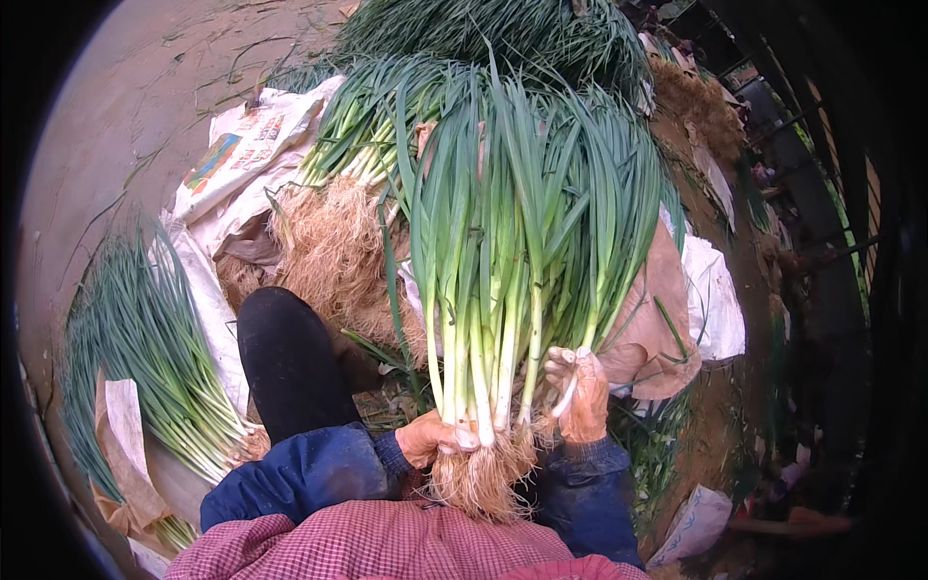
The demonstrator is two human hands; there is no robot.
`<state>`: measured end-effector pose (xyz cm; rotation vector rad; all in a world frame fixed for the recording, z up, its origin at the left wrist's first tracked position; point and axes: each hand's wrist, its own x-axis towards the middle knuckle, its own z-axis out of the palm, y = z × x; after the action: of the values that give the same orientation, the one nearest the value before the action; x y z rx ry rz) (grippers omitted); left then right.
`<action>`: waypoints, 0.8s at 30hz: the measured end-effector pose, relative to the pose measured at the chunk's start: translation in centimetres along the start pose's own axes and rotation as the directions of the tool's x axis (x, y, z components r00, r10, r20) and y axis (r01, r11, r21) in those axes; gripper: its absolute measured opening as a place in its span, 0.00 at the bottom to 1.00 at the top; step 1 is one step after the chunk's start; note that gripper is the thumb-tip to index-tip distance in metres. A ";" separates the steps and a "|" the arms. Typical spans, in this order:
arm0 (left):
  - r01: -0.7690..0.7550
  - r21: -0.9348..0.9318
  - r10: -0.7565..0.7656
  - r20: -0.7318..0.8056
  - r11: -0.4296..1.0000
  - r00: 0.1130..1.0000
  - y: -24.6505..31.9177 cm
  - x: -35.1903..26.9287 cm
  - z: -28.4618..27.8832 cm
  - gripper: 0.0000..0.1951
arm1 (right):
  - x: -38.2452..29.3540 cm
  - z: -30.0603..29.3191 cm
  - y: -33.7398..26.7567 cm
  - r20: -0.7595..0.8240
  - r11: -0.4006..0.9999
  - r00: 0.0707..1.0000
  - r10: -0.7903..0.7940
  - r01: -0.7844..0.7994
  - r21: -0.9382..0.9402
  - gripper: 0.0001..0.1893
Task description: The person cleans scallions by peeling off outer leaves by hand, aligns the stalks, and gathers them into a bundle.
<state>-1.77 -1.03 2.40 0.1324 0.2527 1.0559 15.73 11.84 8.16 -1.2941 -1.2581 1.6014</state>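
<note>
A large bunch of green onions [493, 304] lies before me, leaves pointing away and brown roots [482, 478] towards my body. Around the white stem bases, just above the roots, my left hand [429, 437] is closed. At the bunch's right edge, my right hand [582, 399] pinches a single green onion stalk [567, 395] low on its white part. Both hands wear thin, soiled gloves. Beyond my knee, another heap of green onions [370, 145] shows its matted roots. Which leaves belong to the held bunch is hard to tell where they overlap.
Green onions [167, 341] lie at the left beside white woven sacks [246, 145]. A bigger leafy pile [493, 36] stands at the far side. My dark-clad knee [290, 355] rises left of centre. At right are a white sack [710, 297], leaf scraps [656, 442] and metal bars [834, 254].
</note>
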 end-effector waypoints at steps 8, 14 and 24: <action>-0.040 -0.118 0.028 -0.104 0.992 0.994 -1.8 1.1 1.1 0.26 | 0.9 4.3 -3.4 0.237 0.310 0.706 -0.668 0.552 -0.774 0.22; -0.107 0.064 0.117 -0.187 0.992 0.975 -3.3 2.4 -0.1 0.28 | 9.0 11.6 -8.6 0.607 -0.353 0.738 -0.297 0.506 -0.787 0.19; -0.106 -0.011 0.105 -0.106 0.994 0.989 -2.7 1.6 -1.4 0.30 | 13.7 5.5 -14.4 0.486 -0.095 0.669 -0.563 0.531 -0.842 0.03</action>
<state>0.91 -0.99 0.25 0.0757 0.3354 1.1718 6.38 27.14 18.39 -1.0326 -2.5608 -0.0990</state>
